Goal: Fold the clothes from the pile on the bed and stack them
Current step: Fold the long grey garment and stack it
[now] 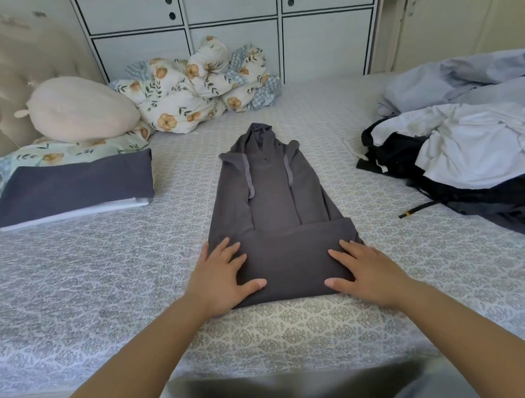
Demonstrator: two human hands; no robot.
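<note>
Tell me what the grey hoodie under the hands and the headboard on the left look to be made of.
Grey hoodie: looks like soft matte knit, perhaps fleece or cotton jersey; it shows no sheen and folds in thick, rounded edges.
Headboard: seems to be padded upholstery in cream, possibly faux leather or satin-like fabric; button tufting dimples it and it has a slight sheen.

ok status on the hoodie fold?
Left hand, right hand flat on grey hoodie. Bottom hem folded up once. Unfolded pile at right, nothing blocking.
</note>
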